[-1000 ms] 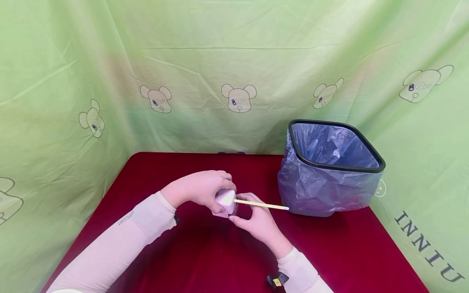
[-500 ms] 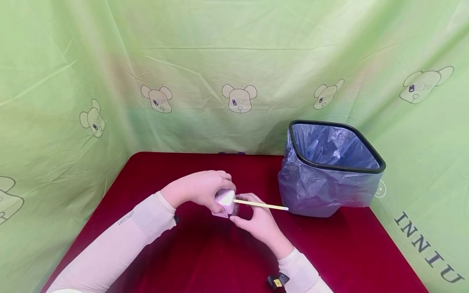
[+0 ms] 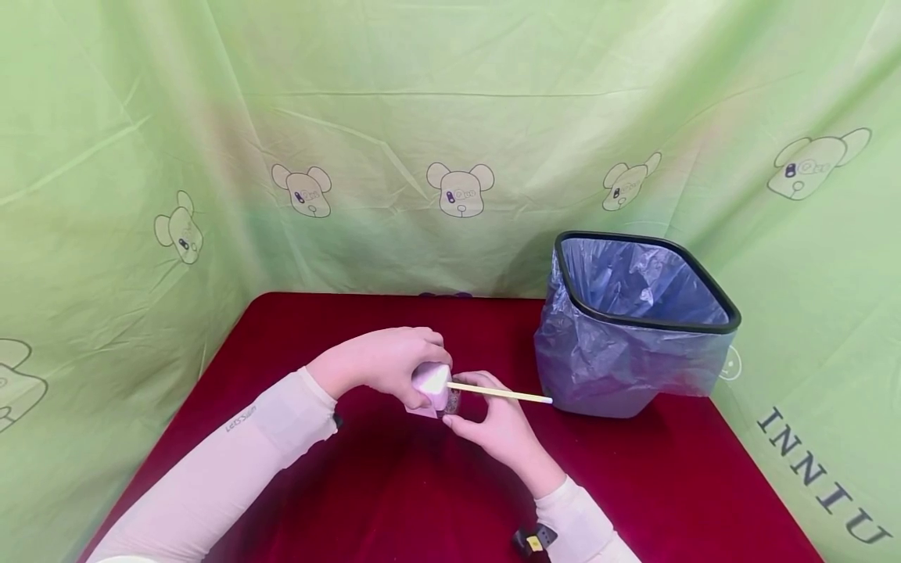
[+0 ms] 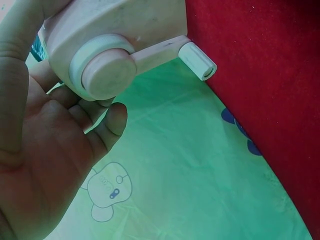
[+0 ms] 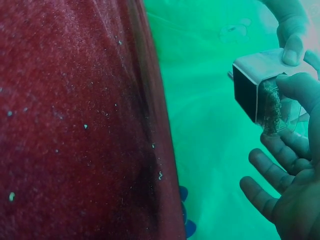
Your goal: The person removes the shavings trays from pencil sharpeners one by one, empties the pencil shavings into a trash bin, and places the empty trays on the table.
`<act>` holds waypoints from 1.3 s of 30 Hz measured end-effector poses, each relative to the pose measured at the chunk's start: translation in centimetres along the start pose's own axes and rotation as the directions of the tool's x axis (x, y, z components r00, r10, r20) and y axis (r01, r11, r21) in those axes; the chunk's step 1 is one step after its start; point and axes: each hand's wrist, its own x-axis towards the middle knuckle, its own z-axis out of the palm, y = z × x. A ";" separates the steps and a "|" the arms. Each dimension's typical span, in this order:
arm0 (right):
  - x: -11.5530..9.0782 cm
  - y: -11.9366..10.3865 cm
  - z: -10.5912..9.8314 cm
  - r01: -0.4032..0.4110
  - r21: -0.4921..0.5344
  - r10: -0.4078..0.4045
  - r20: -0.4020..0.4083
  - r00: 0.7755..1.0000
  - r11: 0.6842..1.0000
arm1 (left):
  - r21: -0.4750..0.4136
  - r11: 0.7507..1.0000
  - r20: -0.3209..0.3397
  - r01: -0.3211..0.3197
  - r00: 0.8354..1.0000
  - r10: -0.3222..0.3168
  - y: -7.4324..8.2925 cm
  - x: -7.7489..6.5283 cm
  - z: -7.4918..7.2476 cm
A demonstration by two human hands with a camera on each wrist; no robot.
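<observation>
My left hand (image 3: 397,366) grips a pink hand-crank pencil sharpener (image 3: 431,379), held over the red table. Its round crank hub (image 4: 107,72) and the crank knob (image 4: 197,61) show in the left wrist view. A yellow pencil (image 3: 501,392) sticks out of the sharpener to the right, passing over my right hand (image 3: 503,430). My right thumb and fingers pinch the clear shavings drawer (image 5: 272,107), which stands partly out of the sharpener body with shavings inside. The sharpener's dark base (image 5: 246,92) faces sideways in the right wrist view.
A bin (image 3: 626,363) lined with a bluish plastic bag and topped by a black rim stands at the back right of the red table (image 3: 366,485). Small bits (image 5: 85,126) dot the cloth. Green printed curtains (image 3: 380,117) enclose the back and sides.
The shavings drawer shows slightly more between the sharpener and my right hand. My left hand has shifted very slightly left with the sharpener and pencil.
</observation>
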 end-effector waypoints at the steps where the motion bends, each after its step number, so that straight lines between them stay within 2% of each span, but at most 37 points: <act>1: 0.0 0.0 0.0 0.002 -0.003 -0.002 -0.002 1.000 1.000 | 0.003 1.000 0.000 -0.001 1.000 0.001 0.0 0.0 0.0; 12: -0.1 -0.2 -0.3 0.021 -0.026 -0.022 -0.013 1.000 0.999 | 0.006 1.000 0.001 0.000 1.000 0.000 -0.1 0.1 -0.1; 28: -0.2 -0.1 -0.3 0.011 0.029 -0.011 0.001 1.000 1.000 | 0.002 1.000 -0.001 0.007 1.000 -0.007 0.0 0.0 0.0; 35: -0.3 -0.1 -0.6 0.031 -0.017 -0.031 -0.016 0.999 0.999 | 0.034 0.999 -0.010 0.010 1.000 -0.009 -0.1 -0.1 -0.2; 39: -0.3 0.0 -0.9 0.023 -0.026 -0.024 -0.030 0.999 0.999 | 0.040 0.999 -0.009 0.034 0.999 -0.034 -0.3 -0.3 -0.2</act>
